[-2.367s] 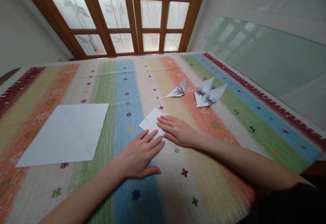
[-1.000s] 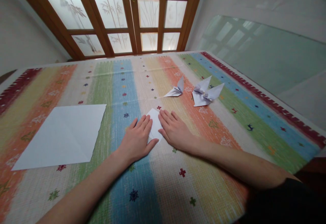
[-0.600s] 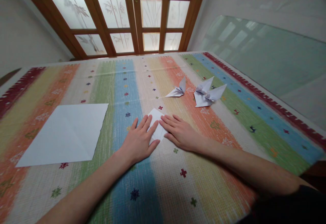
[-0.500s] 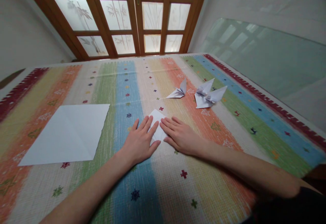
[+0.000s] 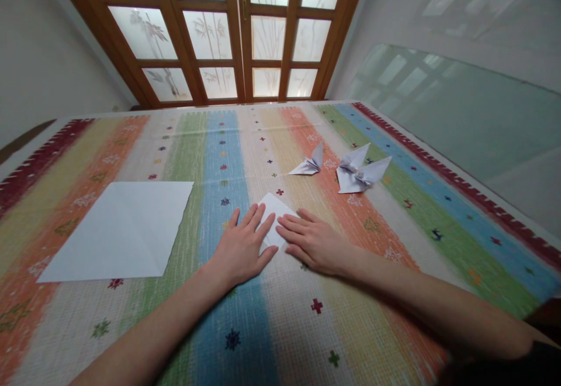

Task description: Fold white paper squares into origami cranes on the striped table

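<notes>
A small piece of folded white paper (image 5: 272, 231) lies on the striped cloth in front of me, one corner pointing away. My left hand (image 5: 243, 243) rests flat on its left side, fingers spread and thumb stretched toward the paper's near part. From the right, my right hand (image 5: 316, 241) lies flat over the paper's other side, its fingertips near the middle. Both hands cover the paper's side edges, so its full outline is hidden. Neither hand grips anything.
A large white sheet (image 5: 120, 231) with one torn edge lies to the left. Beyond my right hand stand folded paper cranes, a smaller one (image 5: 310, 165) and more to its right (image 5: 357, 176). The striped tablecloth (image 5: 175, 327) spans the table; wooden doors (image 5: 240, 52) stand behind.
My right hand has slid slightly to the right over the folded paper, baring more of its middle. The left hand stays nearly in place. The whole view has shifted a little.
</notes>
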